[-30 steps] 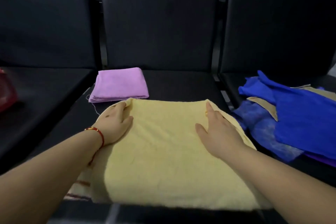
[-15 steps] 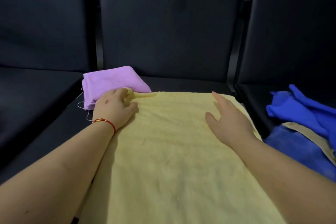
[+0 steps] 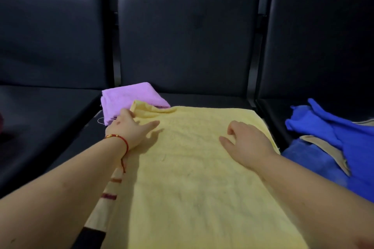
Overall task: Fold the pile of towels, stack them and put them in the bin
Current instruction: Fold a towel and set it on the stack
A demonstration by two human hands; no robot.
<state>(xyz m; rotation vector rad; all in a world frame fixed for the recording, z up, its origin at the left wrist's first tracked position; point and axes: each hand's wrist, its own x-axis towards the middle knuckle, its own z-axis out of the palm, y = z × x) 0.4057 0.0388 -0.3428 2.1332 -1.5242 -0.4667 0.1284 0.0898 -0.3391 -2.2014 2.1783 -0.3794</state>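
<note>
Black padded seats (image 3: 50, 127) run across the view w/ matching backrests behind; no bin in sight. Far left edge shows a sliver of something red, too cut off to name.

Lilac towel (image 3: 129, 97), already folded, sits at the back-left of the middle seat. Its near corner is overlapped by the yellow towel (image 3: 202, 178), which is spread flat over most of that seat and runs toward the camera; a cream band w/ dark red stripes (image 3: 110, 188) shows along its left side.

Left hand (image 3: 129, 129), red string bracelet at the wrist, grips the far-left corner of the yellow towel: fingers curled round the edge, which is bunched and lifted slightly, thumb stretched out flat on the cloth. Right hand (image 3: 247, 141) rests on the towel near its far-right part, fingers curled under loosely, and I can't tell whether they pinch cloth or just press.

On the right seat lies the unfolded pile: bright blue towel (image 3: 327, 127) crumpled on top, w/ a tan piece and another blue towel underneath.

Step in hand looks like squaring up the far edge before the next fold. To do it well, prob.:
- pull the bunched left corner out flat so it lies level w/ the right corner
- keep it off the lilac towel, else that one gets dragged
- smooth w/ a flat palm from centre outward, then fold corner to corner.
</note>
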